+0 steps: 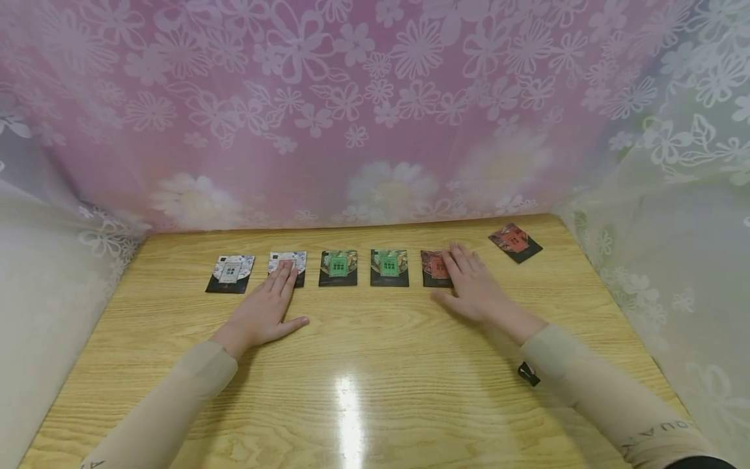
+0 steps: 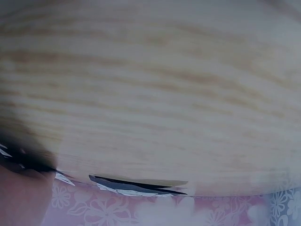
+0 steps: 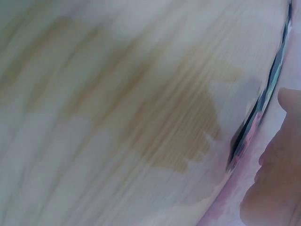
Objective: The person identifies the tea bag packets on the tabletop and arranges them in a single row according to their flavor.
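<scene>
Several small flat packets lie along the wooden table. With fingers stretched out, my left hand (image 1: 266,309) rests on a white-and-black packet (image 1: 299,262), second from the left, and covers part of it. My right hand (image 1: 476,290), also with straight fingers, touches the right side of a red-and-black packet (image 1: 432,269). Between the hands lie two green-and-black packets, one left (image 1: 338,268) and one right (image 1: 389,268). Another white-and-black packet (image 1: 230,274) is at the row's left end. In the left wrist view, a packet (image 2: 136,187) shows edge-on.
A second red-and-black packet (image 1: 515,242) lies turned at an angle, farther back on the right. Close to the right sleeve is a small black object (image 1: 528,374). Flowered curtains (image 1: 351,117) stand behind the wooden table (image 1: 375,365) and at both sides.
</scene>
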{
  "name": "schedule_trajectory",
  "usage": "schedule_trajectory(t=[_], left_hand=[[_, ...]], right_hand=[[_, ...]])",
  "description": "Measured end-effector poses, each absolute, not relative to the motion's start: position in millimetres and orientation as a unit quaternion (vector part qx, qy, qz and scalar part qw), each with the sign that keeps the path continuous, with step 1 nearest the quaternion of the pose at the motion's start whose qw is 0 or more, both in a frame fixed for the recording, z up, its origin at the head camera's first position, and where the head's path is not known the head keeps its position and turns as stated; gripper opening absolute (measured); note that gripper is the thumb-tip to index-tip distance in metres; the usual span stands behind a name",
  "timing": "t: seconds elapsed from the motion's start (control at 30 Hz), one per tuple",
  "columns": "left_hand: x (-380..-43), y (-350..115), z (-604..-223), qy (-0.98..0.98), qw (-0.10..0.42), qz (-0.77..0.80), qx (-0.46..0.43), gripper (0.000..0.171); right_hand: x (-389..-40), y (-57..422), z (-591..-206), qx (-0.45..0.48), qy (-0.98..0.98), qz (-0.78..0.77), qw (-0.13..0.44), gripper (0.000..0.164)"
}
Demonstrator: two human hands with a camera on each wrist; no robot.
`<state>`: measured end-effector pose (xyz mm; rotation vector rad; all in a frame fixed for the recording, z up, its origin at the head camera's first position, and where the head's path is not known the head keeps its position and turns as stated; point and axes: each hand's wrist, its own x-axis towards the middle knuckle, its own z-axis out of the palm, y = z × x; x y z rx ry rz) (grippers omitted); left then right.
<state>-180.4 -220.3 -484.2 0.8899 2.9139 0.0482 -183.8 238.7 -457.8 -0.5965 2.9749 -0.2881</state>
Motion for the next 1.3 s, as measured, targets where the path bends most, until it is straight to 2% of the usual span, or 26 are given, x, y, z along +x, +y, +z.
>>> schedule_trajectory(t=[0.23,0.47,0.77,1.3], left_hand=[[-181,-221,-486,0.955,0.042,0.015,0.292,0.106],[-180,-220,-484,0.956,0.045,0.015,0.29,0.107],[-183,-221,-486,0.956,0.049,0.012,0.29,0.108],[-183,-221,-486,0.956,0.058,0.016,0.288,0.108]], right_hand=[[-190,262,-446,-0.178,0.981,-0.06,0.044,0.091],[-200,292,-454,-0.166,0.983,-0.076,0.024,0.093],[-210,319,-454,-0.129,0.987,-0.086,0.046,0.097],[-224,366,-465,-0.125,0.98,-0.137,0.077,0.1]])
